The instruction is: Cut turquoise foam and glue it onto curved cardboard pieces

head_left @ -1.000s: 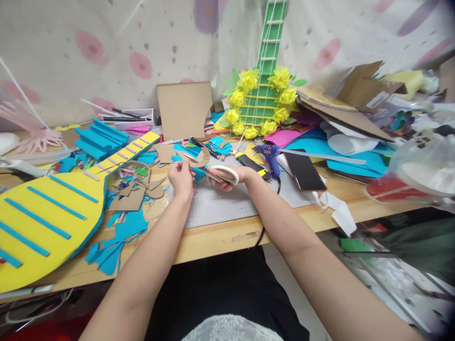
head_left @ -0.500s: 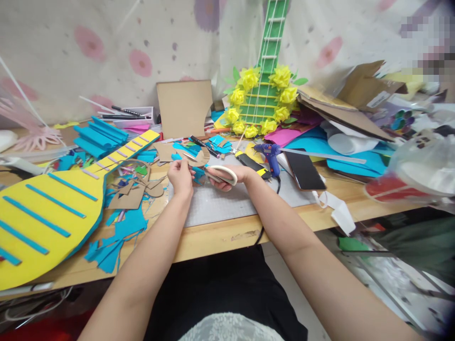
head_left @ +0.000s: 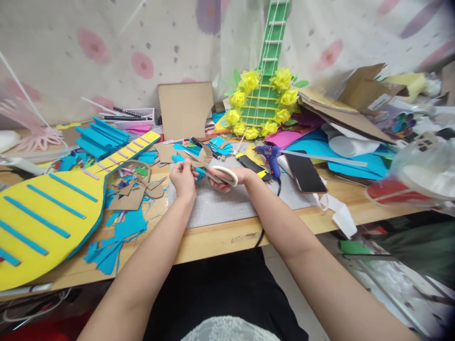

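My left hand [head_left: 183, 179] pinches a small brown piece of cardboard [head_left: 204, 156] with a curved edge above the grey cutting mat [head_left: 227, 206]. Fingers of my right hand [head_left: 239, 176] are closed through the white handles of a pair of scissors [head_left: 232, 174]. The blades reach left to the cardboard, partly hidden by it and by my left fingers. Blue paper scraps [head_left: 221, 145] lie just behind the hands.
To the left lie a yellow guitar-shaped craft [head_left: 53, 208] and cardboard scraps [head_left: 130, 195]. Behind the mat stands a green guitar craft with yellow flowers [head_left: 261, 116]. A blue glue gun [head_left: 272, 161], a utility knife [head_left: 253, 166] and a phone [head_left: 305, 171] lie on the right.
Both hands stay nearly in place over the mat. The cardboard has turned slightly between the fingers, and the scissor blade shows less clearly against it.
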The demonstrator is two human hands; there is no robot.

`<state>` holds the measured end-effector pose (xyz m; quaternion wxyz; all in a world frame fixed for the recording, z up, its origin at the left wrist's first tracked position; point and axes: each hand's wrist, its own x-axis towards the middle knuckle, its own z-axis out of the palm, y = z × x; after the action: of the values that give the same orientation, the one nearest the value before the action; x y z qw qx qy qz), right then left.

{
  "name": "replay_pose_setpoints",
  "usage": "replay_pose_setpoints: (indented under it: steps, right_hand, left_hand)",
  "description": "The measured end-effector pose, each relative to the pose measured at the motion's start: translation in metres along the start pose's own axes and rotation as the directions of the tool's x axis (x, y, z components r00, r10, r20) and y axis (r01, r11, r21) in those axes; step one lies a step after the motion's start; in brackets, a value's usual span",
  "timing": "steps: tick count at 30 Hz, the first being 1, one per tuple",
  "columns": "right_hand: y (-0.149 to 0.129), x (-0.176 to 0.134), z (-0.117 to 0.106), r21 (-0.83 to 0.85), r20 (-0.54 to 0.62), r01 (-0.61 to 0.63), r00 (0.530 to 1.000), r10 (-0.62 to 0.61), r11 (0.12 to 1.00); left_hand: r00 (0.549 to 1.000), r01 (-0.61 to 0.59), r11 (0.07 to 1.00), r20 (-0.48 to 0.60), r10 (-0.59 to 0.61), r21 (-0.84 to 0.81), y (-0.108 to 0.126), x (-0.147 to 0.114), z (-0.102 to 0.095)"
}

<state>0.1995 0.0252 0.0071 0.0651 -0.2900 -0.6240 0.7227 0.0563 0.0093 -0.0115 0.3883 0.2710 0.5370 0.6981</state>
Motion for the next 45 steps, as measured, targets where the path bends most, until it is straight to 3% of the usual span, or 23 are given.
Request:
replay_pose_setpoints:
  steps: [7, 19, 30, 40, 45]
  right_hand:
    - [-0.001, -0.003, -0.003, 0.056, 0.020, -0.067, 0.998, 0.066, 0.996]
    - [-0.001, -0.001, -0.001, 0.066, -0.062, -0.111, 0.991, 0.115, 0.992]
    - [-0.001, -0.002, 0.000, 0.048, -0.071, -0.090, 0.993, 0.093, 0.995]
    - [0.000, -0.007, -0.005, 0.044, 0.018, -0.071, 0.997, 0.070, 0.996]
    - [0.006, -0.003, -0.010, 0.027, 0.039, -0.035, 0.999, 0.034, 0.999]
  left_hand:
    - [1.000, 0.007, 1.000, 0.015, -0.007, 0.009, -0.001, -0.002, 0.000]
    - [1.000, 0.026, 0.999, -0.001, -0.026, 0.027, 0.001, -0.002, 0.001]
    - [0.999, 0.036, 0.999, -0.002, -0.036, 0.004, 0.000, -0.002, 0.000]
    - [0.995, 0.012, 0.995, 0.102, -0.023, 0.104, 0.004, 0.013, -0.007]
    - [0.997, -0.029, 0.993, 0.076, 0.021, 0.111, 0.001, 0.008, -0.006]
